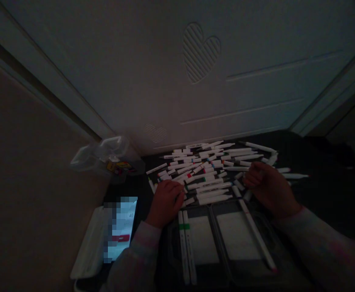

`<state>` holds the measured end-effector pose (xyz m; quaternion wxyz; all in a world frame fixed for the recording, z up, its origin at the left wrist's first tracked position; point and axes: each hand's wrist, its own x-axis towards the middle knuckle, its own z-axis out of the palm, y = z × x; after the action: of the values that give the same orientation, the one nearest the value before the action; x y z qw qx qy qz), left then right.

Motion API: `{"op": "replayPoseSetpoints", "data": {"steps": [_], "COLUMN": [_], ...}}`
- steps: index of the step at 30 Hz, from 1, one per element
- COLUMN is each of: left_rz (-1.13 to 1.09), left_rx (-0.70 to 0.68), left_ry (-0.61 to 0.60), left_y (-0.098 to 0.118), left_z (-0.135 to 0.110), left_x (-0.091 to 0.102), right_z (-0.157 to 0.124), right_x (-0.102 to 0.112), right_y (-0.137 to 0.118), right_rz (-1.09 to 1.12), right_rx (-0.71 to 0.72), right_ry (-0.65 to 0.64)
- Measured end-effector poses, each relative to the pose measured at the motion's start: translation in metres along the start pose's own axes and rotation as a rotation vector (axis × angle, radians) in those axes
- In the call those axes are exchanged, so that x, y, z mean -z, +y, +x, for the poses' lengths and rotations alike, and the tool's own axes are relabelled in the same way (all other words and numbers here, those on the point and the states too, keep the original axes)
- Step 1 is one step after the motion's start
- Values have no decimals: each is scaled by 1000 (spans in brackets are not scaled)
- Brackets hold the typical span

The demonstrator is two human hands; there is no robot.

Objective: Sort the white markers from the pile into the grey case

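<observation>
Many white markers (214, 187) with coloured ends lie in a loose pile on the dark surface. At the pile's near left edge, my left hand (166, 202) rests with its fingers curled down, and its fingertips are hard to make out. My right hand (268, 190) is closed over the pile's right side, and whatever its fingers hold is hidden. Below the hands is a dark marker case (223, 239) with two compartments. Two green-banded markers (186, 247) stand side by side in its left part. One long marker with a pink tip (258, 235) slants across the right compartment.
A clear plastic container (116, 158) with a colourful label stands at the back left. Left of my left sleeve lies a lit phone (124, 227), beside a pale lid-like object (88, 243). A white panel with raised hearts (200, 52) rises behind the pile. The light is dim.
</observation>
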<state>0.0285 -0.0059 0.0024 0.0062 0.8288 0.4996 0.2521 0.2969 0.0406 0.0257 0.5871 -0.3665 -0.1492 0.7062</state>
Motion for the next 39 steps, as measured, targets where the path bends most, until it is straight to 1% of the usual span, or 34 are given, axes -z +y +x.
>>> {"op": "replayPoseSetpoints", "data": {"steps": [4,8,12,17,22,30,35,39], "left_rz": [-18,-18,20,87,93,87,88,83], "left_rx": [-8,4,16,47,77,97,103,102], "left_ry": [-7,-11,-17,-57,-78,-63,-48,-45], "left_y": [1,-1,-2,-4,-5,-6,-7,-7], "left_z": [0,-1,-2,-3,-3,-3,-3,-3], "left_x": [1,0,-2,-4,-6,-7,-7,-4], "right_z": [1,0,0,1,0,-1,0,0], "right_x": [1,1,1,1,-1,-1,-1,-1], "right_y": [1,1,1,1,0,0,0,0], "right_rz": [-20,-38,-51,-65,-58,-48,-80,-66], "right_rx": [13,21,25,30,33,19,23,14], "right_ry": [-26,-18,-25,-21,-9,-3,-23,1]}}
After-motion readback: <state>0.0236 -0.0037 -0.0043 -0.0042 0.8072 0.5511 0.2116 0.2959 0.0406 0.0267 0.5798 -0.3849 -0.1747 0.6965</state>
